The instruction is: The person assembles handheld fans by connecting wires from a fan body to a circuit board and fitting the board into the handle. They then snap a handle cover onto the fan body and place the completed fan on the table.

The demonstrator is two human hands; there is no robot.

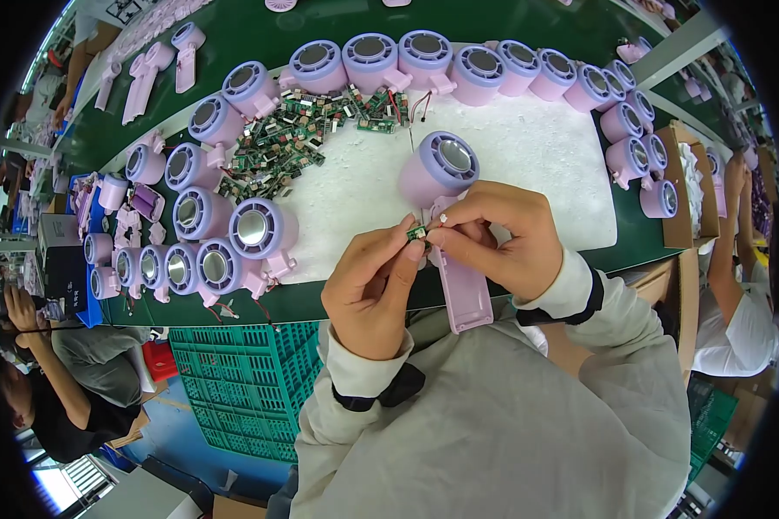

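Note:
My left hand [368, 290] pinches a small green circuit board [416, 233] between thumb and fingertips. Close beside it, the fingertips of my right hand [515, 238] are closed on a small white connector [442, 219]. Under my hands lies a handheld fan [437, 169] with a pink and lilac round head and a silver centre. Its long pink handle shell [465, 292] points toward me and reaches past the table edge. Thin wires run near the fan's neck, partly hidden by my fingers.
A white foam sheet [541, 164] covers part of the green table [234, 33]. On it lies a pile of circuit boards [281, 138], ringed by several fan heads [255, 227]. A cardboard box [691, 186] stands right, green crates [234, 385] below left. Other people sit at both sides.

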